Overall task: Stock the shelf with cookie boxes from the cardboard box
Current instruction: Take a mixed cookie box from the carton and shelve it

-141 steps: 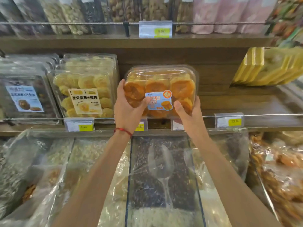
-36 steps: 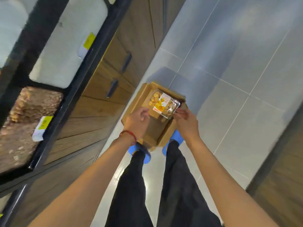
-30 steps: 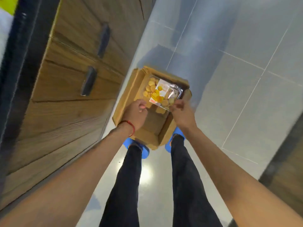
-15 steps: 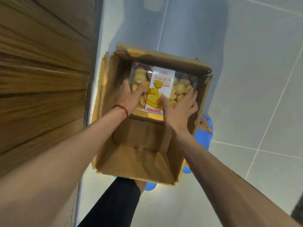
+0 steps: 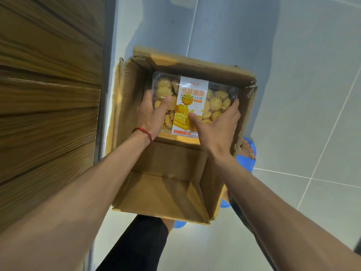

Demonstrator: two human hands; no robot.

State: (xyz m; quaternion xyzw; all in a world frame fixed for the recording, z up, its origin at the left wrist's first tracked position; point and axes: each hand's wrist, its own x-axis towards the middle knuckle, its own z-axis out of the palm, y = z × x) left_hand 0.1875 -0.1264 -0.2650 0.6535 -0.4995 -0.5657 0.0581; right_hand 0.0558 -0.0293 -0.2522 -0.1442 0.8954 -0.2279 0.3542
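Note:
An open cardboard box (image 5: 162, 194) stands on the floor below me. In its far half lies a clear plastic cookie box (image 5: 192, 90) with a white and orange label, yellow cookies showing through the lid. My left hand (image 5: 151, 116) grips the cookie box's left side, thumb on the lid. My right hand (image 5: 216, 124) holds its right side, with fingers at the right edge and thumb on the label. The near half of the cardboard box holds nothing I can see. The shelf is out of view.
A wooden cabinet front (image 5: 48, 94) rises close along the left of the cardboard box. Grey floor tiles (image 5: 302, 94) spread to the right. My feet in blue slippers (image 5: 246, 159) stand against the box's near right side.
I left the shelf, turned down to the floor and leaned in over the cardboard box. Both hands reached in and closed on the cookie box's two sides.

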